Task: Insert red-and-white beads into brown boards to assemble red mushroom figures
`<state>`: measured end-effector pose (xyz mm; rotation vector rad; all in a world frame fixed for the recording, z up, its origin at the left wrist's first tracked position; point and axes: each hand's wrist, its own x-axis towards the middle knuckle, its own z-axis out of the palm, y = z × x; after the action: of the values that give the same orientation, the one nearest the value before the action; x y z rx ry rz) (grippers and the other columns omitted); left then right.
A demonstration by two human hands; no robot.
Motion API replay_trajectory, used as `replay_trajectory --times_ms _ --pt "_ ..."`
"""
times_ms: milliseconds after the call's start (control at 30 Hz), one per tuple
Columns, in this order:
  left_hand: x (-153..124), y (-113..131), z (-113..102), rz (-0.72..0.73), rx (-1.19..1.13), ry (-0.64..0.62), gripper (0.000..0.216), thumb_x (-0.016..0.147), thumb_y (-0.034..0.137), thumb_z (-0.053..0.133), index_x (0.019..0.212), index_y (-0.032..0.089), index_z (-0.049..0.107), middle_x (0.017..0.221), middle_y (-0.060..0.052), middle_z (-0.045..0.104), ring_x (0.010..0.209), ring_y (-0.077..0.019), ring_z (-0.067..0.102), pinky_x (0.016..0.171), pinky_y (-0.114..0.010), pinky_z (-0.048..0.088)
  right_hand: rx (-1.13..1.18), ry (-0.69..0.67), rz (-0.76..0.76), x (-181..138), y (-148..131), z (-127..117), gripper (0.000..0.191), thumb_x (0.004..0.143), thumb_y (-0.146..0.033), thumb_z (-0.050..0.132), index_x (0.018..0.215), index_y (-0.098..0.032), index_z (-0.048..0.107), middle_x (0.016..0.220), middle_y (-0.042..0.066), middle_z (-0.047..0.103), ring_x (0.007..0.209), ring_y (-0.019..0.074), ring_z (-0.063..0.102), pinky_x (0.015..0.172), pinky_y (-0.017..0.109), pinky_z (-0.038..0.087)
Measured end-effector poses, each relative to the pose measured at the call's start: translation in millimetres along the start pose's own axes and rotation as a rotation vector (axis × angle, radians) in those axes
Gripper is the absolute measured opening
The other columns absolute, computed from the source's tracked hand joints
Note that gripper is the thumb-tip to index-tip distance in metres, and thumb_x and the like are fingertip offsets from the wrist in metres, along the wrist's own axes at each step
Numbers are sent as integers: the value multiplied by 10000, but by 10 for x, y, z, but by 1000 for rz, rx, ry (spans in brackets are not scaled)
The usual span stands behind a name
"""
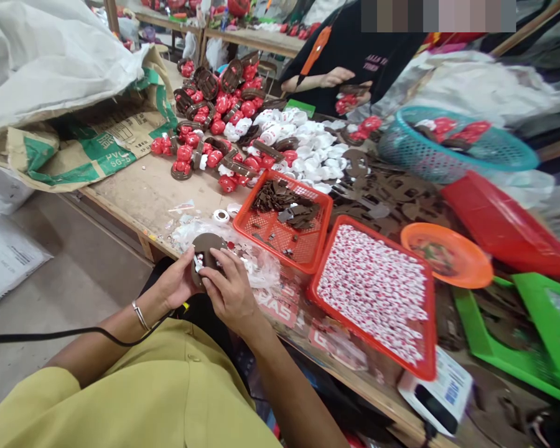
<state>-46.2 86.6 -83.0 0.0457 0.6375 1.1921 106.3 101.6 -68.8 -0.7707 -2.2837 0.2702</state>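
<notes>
My left hand point(176, 284) and my right hand point(229, 287) meet at the near edge of the wooden table point(135, 186), both closed on a round brown flat piece point(205, 247) with something small and white at its left side. The left hand grips it from the left, the right hand's fingers curl over it from the right. A bracelet circles my left wrist. Just beyond the piece lies a clear plastic bag point(261, 267) with small white parts.
A small red basket point(308, 246) holds brown bits; a red tray point(429, 323) holds white-and-red pieces. Red toys, white caps and brown cut-outs cover the table behind. Another person in black stands at the far side. An orange bowl, teal basket, green trays sit right.
</notes>
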Motion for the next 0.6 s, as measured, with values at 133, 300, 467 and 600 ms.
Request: replay_trajectory --times_ms 133,300,467,600 --pt "5 22 54 11 -6 5 345 974 385 474 1052 130 692 946 -99 719 768 -163 659 690 -267 544 102 76 25 33 48 -31 134 918 -178 544 995 -204 650 1306 129 539 1229 267 495 1036 496 452" --pt "12 17 58 38 31 20 361 939 410 539 1125 130 671 1029 -120 711 921 -220 667 792 -330 554 64 112 35 56 101 -97 156 905 -173 568 1029 -213 654 1321 134 511 1239 278 491 1025 510 456" --pt "16 -22 24 90 72 13 288 918 365 589 1118 168 658 1041 -92 706 924 -204 665 789 -320 559 2 37 -6 64 130 -112 156 891 -169 588 1007 -209 684 1348 143 477 1264 300 453 1031 532 443" --pt "6 -45 34 109 150 3 322 848 366 690 1121 201 649 1038 -63 699 856 -171 668 768 -291 557 -72 -48 -66 145 145 -176 199 903 -149 551 1016 -208 704 1350 143 478 1267 295 427 1053 518 424"
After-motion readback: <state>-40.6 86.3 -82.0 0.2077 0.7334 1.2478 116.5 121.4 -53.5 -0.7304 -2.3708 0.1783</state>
